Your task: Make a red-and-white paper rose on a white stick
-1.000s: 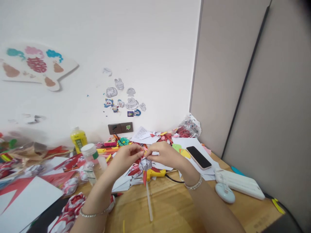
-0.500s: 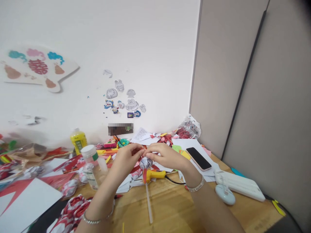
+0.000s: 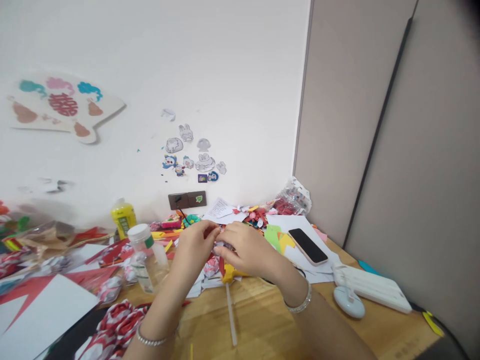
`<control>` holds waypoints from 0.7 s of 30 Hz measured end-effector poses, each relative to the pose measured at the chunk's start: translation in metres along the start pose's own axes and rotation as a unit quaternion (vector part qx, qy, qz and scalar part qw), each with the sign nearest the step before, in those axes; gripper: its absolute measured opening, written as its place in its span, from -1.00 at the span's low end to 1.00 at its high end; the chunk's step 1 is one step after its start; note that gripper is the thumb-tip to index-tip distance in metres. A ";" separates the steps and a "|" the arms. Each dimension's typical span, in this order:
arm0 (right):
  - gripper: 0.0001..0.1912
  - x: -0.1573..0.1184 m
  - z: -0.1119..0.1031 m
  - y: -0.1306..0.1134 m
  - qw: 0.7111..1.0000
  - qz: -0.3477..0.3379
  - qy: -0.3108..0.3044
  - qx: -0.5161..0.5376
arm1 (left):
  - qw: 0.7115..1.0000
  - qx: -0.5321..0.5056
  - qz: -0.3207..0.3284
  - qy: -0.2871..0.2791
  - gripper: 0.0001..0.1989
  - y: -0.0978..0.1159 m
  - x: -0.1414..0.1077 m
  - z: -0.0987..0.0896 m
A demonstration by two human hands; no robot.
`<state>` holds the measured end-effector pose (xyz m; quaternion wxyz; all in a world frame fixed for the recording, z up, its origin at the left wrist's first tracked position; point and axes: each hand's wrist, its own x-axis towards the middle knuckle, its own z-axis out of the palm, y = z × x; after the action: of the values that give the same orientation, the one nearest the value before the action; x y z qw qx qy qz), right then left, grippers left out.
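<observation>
My left hand (image 3: 197, 245) and my right hand (image 3: 245, 250) meet over the paper scraps at the middle of the table. The fingers of both are bent and pinched together at the tips. Whatever sits between them is mostly hidden by the fingers. Just below my right hand lies a yellow glue gun (image 3: 229, 273), partly covered by that hand, with a long translucent glue stick (image 3: 231, 315) pointing toward me. A pink and white crumpled paper piece (image 3: 211, 266) rests under my fingers. Left of my left forearm stands a clear jar with a white lid (image 3: 139, 232).
A yellow bottle (image 3: 123, 219) stands behind the jar. Red and white folded paper (image 3: 116, 325) and white sheets (image 3: 52, 310) lie at left. On the right are a phone (image 3: 308, 246), a pale mouse (image 3: 349, 301) and a long white device (image 3: 373, 287). A wall socket (image 3: 197, 199) is behind.
My right hand has turned and come lower, now hiding the greyish-white folded paper and part of the glue gun. The fingertips of both hands stay together.
</observation>
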<state>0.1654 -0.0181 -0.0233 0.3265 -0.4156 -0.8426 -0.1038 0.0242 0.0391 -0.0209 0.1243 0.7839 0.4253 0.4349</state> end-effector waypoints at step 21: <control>-0.93 0.005 0.021 0.014 0.974 0.099 0.184 0.085 | 0.999 0.013 -0.004 0.051 -0.79 0.017 -0.009 0.006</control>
<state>0.1641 0.0030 -0.0376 0.5191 -0.4413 -0.7283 -0.0733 0.0360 0.0228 -0.0206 0.0938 0.7605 0.4396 0.4686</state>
